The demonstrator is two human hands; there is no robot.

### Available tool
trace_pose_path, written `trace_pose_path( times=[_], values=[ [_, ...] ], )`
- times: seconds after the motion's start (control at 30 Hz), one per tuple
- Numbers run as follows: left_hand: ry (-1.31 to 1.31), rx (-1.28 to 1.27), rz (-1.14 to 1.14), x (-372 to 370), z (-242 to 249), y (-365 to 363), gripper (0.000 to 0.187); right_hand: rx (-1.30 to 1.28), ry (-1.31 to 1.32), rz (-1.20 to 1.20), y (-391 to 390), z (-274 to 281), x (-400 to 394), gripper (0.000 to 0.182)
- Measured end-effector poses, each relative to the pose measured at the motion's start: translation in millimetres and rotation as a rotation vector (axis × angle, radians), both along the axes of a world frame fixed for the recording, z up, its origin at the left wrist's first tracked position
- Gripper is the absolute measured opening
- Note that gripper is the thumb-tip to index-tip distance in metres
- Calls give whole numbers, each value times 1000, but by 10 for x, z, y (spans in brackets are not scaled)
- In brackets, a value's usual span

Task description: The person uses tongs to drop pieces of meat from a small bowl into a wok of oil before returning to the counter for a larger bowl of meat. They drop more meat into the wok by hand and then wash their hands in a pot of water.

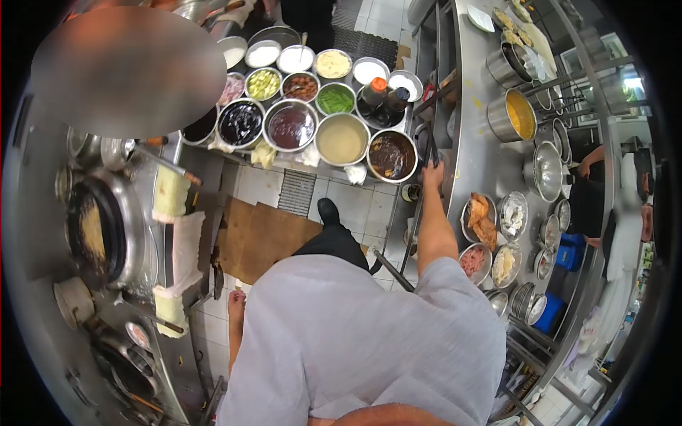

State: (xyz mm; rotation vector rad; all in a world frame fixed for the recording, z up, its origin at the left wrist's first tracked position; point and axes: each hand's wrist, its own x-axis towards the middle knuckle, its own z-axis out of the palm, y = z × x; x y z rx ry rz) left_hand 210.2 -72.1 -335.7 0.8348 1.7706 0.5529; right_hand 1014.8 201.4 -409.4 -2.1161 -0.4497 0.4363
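Note:
On the right, my right arm stretches forward from the grey shirt, and my right hand (432,174) is closed round a dark handle (430,145) beside the metal counter's edge. Just left of it stands a bowl of dark brown sauce (392,155), with a small bottle (410,192) below. My left hand (236,298) hangs low on the left, beside the shirt and near the stove counter. Its fingers are curled; what they hold, if anything, is too small to make out.
Bowls of sauce (290,126) and chopped greens (335,99) fill the front station. A wok (133,234) sits left. The right counter (465,156) bears a pot of yellow liquid (521,115) and meat (479,213). Cardboard (263,238) lies on the floor. Another person's arm (591,160) shows far right.

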Motion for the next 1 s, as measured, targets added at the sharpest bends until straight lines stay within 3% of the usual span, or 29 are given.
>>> trace_pose_path(
  times=[0.03, 0.13, 0.2, 0.37, 0.43, 0.47, 0.57, 0.6, 0.67, 0.7, 0.8, 0.9, 1.0],
  values=[
    [24, -12, -66, 132, 141, 210, 19, 167, 151, -30, 295, 165, 54, 47],
    [96, -82, -186, 770, 1010, 908, 22, 308, 279, -82, 1136, 447, 326, 51],
    [60, -174, 11, 717, 1018, 991, 21, 366, 284, -91, 1648, 404, 616, 52],
    [174, -256, 72, 433, 1121, 904, 21, 306, 285, -175, 2542, 336, 1190, 41],
    [192, -296, 100, 438, 1176, 839, 20, 216, 323, -52, 2688, 255, 1534, 45],
    [202, -319, 119, 425, 1212, 773, 20, 322, 284, -52, 2734, 151, 1627, 43],
    [375, -208, -178, 172, 947, 452, 30, 446, 238, 69, 2813, 61, 1614, 37],
    [361, -316, 2, 426, 1090, 489, 39, 413, 280, 147, 2775, 18, 1473, 36],
    [595, -149, -198, 344, 946, 173, 47, 325, 384, 309, 2812, -184, 917, 33],
    [654, -62, -137, 354, 978, 102, 43, 272, 413, 368, 2807, -211, 526, 31],
    [776, -6, 350, 438, 1329, 169, 30, 38, 506, 520, 2290, -511, -175, 27],
    [793, 44, 808, -82, 1406, -241, 25, -306, 645, 694, 1345, -590, -834, 23],
    [987, 22, 1152, -838, 1608, -724, 28, -659, 767, 878, 470, -509, -1509, 20]
  ],
)
